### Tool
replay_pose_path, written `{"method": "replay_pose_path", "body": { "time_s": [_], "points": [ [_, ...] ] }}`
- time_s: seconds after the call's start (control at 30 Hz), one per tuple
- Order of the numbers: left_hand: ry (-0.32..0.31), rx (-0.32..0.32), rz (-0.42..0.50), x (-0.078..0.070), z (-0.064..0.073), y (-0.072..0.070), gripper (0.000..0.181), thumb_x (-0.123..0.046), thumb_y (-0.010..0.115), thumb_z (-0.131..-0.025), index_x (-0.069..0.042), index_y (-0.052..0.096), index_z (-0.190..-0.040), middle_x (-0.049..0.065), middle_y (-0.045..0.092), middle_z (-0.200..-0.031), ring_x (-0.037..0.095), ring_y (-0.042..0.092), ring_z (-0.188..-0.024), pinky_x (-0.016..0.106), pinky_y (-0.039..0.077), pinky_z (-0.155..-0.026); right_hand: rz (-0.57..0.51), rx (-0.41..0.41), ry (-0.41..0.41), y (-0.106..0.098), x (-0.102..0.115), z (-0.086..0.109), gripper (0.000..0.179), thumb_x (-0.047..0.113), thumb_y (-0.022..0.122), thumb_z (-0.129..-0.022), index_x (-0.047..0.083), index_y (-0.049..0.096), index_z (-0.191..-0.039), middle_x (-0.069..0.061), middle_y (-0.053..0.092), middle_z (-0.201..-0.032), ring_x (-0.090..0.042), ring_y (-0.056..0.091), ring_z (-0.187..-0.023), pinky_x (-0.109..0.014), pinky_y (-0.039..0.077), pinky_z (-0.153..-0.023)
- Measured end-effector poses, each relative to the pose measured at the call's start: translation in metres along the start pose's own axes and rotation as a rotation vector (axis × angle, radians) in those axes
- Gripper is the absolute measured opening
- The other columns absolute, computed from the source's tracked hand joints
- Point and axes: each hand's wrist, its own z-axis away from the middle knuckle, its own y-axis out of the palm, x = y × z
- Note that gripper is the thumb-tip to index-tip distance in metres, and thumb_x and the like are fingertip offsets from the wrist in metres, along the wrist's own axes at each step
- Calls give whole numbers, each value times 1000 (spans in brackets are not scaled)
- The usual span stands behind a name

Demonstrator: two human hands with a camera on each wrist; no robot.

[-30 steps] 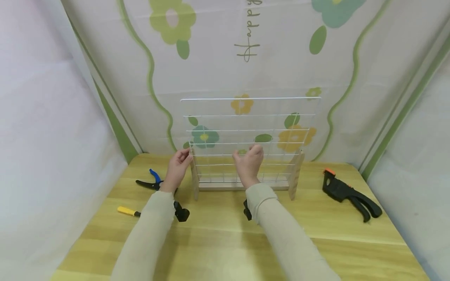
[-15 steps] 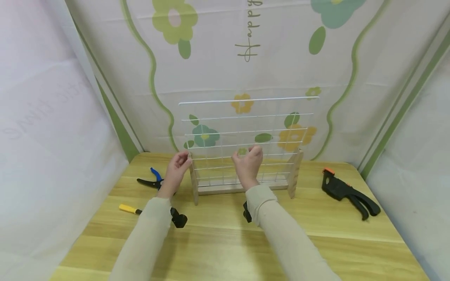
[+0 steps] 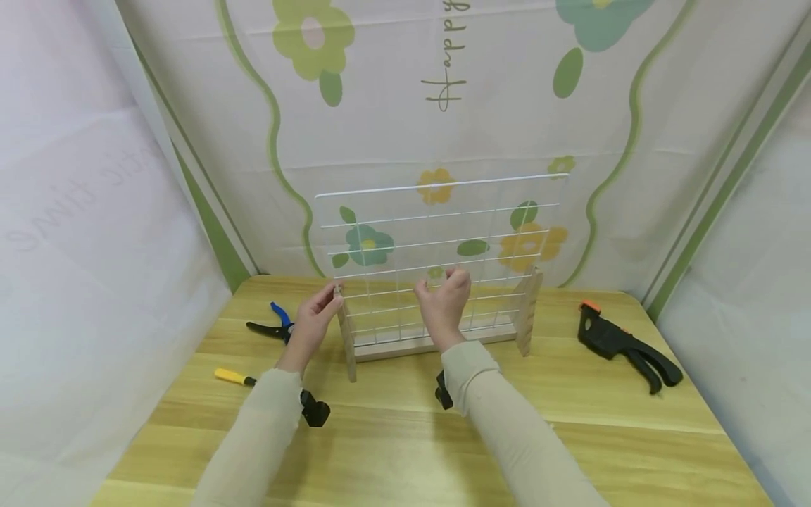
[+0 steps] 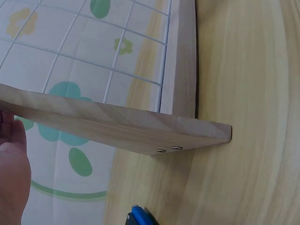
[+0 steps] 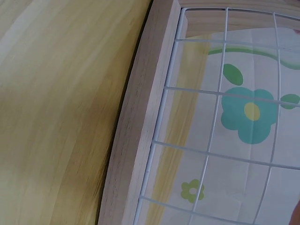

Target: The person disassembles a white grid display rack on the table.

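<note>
A rack with a white wire grid [image 3: 443, 186] between two wooden side panels stands upright on the table, its base a wooden bar [image 5: 138, 117]. My left hand [image 3: 310, 320] pinches the top of the left side panel [image 3: 346, 341] between thumb and fingers. In the left wrist view, two screw heads [image 4: 176, 147] show near that panel's bottom. Before the middle of the grid, my right hand [image 3: 445, 303] has curled fingers and its thumb apart from them. Whether it holds a wire or something small is hidden.
Pruner-like pliers with a blue handle [image 3: 281, 313] lie left of the rack. Nearer is a yellow-handled tool [image 3: 229, 377], partly behind the left sleeve. A black clamp with an orange pad [image 3: 624, 346] lies at the right. A printed cloth [image 3: 380, 127] hangs behind.
The rack's left end has swung toward me and slightly left, with my left hand on it. The grid now stands at a slant. My right hand has barely moved.
</note>
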Motion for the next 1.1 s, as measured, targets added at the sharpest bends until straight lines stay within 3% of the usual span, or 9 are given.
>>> {"method": "replay_pose_path", "body": {
  "time_s": [0.23,0.43,0.53,0.83,0.9,1.1],
  "points": [
    [15,-26,34,4,6,1,49,-20,56,-94,-4,41,-138,15,49,-135,0,50,-114,13,40,-94,-13,23,15,-3,1,5,43,6,69,-72,1,33,-95,-19,42,-99,-30,42,-98,-40,41,-86],
    [46,-24,45,5,14,1,49,-19,58,-92,-4,43,-137,17,52,-131,1,54,-112,14,43,-92,-19,48,19,-7,2,7,43,7,68,-74,1,34,-99,-17,41,-101,-33,41,-114,-39,39,-94],
    [88,-16,40,7,18,1,46,-12,58,-92,-1,46,-134,20,56,-126,7,57,-109,15,45,-89,-21,52,10,-8,2,10,43,7,69,-73,0,34,-99,-18,41,-101,-33,43,-109,-39,40,-92],
    [128,-83,-30,8,38,2,40,-10,63,-88,1,55,-126,1,67,-106,2,60,-93,13,49,-76,-59,63,13,-10,2,23,44,7,68,-73,-2,37,-103,-20,44,-106,-32,44,-101,-40,40,-92],
    [141,-82,-34,7,40,4,40,-8,62,-88,1,54,-126,3,66,-107,1,60,-93,13,49,-77,-57,50,-9,-11,3,24,45,6,68,-72,-4,37,-103,-22,44,-107,-34,44,-102,-41,40,-92],
    [181,-62,-3,-4,43,12,39,5,58,-87,10,51,-125,30,59,-111,-1,60,-95,13,49,-78,-48,50,-56,-18,3,19,46,7,68,-73,-6,37,-105,-25,45,-109,-36,44,-106,-42,39,-96]
  ]
}}
